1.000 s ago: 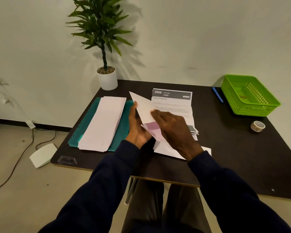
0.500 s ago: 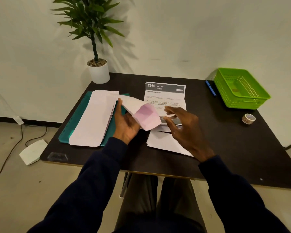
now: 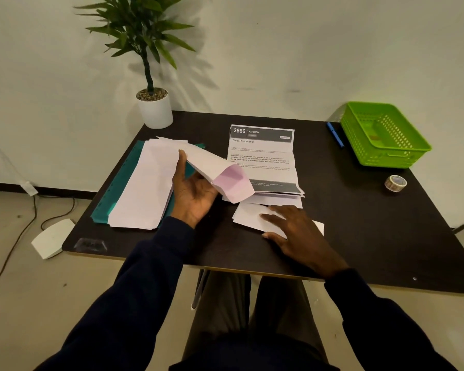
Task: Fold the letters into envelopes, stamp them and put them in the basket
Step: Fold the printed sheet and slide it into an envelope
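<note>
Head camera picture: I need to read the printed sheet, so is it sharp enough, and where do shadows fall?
In the head view, the white printed sheet has a legible heading, but its small lines are too fine to read. The green potted plant throws a soft shadow on the pale wall to its right. The light is even, with no glare on the paper.

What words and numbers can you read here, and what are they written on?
"2666": dark header of the printed letter
"KITCHEN": same header, right of the number
"Cereal Preparation": heading just below that header
The letter's smaller print: too small to read
Sticker at the near left corner: blurred
Small roll: markings unreadable
</note>
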